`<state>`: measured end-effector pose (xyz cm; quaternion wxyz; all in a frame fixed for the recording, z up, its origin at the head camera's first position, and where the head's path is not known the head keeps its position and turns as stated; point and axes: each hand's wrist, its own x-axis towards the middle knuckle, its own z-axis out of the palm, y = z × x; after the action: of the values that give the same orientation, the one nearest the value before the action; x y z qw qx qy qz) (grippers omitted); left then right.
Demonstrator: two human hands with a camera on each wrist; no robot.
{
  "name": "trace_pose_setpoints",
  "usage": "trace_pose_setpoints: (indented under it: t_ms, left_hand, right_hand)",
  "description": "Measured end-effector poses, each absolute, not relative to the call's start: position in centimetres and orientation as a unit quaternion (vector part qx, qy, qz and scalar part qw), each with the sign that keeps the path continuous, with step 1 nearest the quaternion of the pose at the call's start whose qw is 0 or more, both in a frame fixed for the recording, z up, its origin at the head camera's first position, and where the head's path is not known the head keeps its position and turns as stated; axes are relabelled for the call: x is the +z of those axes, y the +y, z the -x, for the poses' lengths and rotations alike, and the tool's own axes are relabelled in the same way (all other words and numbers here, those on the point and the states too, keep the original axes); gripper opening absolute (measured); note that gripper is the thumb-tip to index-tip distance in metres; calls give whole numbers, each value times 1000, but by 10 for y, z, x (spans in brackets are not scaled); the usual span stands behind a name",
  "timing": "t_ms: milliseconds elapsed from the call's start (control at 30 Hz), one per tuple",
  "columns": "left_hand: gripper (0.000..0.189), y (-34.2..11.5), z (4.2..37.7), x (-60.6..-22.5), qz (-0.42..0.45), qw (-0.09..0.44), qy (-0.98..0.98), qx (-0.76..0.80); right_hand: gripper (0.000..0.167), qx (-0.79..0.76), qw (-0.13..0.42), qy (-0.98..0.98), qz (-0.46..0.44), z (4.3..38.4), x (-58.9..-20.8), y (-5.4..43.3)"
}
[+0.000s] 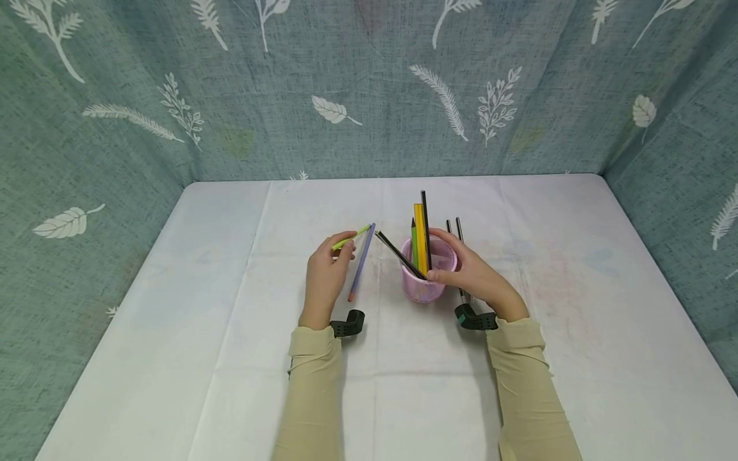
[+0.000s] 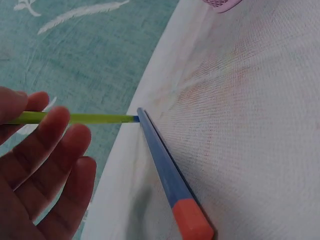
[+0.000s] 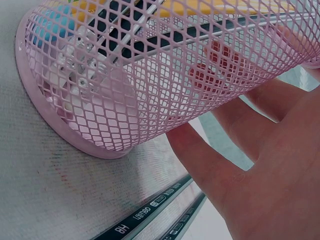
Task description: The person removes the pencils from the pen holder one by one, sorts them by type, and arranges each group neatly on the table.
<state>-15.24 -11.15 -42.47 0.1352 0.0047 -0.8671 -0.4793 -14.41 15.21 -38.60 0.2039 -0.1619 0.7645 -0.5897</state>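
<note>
My left hand [image 1: 324,278] pinches a slim yellow-green pen [image 2: 102,118] with a blue tip, held above the table. Its tip appears to meet the far end of a blue-violet pencil [image 1: 362,264] with an orange-red end, which lies on the cloth. My right hand [image 1: 481,276] grips a pink mesh pen holder [image 1: 423,293] around its side and rim. Inside the holder are a yellow ruler-like piece [image 1: 419,234], a green pencil [image 1: 414,243] and black pencils, one of them [image 1: 396,251] leaning out to the left.
Two dark pencils [image 3: 150,212] marked HB lie on the table, right of the holder and partly under my right hand. A white cloth [image 1: 277,397] covers the table. Leaf-patterned green curtains [image 1: 369,128] hang around the back and sides.
</note>
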Motion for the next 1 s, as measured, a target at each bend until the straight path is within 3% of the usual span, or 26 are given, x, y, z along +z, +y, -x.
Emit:
trace_pose_setpoints:
  t_ms: [167,500,767,1000]
  left_hand:
    - [23,-111,152,-425,25,86,-886,-456]
    - [40,-112,151,-429,56,15,-899,-434]
    - [31,-112,151,-431,47,11,-907,-419]
    - [34,-110,151,-432,-3,18,-893,-450]
  right_hand:
    - [73,-587,206,767,156,142,-383,151]
    - [72,-588,206,766,160,141,-382,152]
    - [72,-589,204,765,161,142,-383,152]
    - [70,-581,188,773,172,154,-410,158]
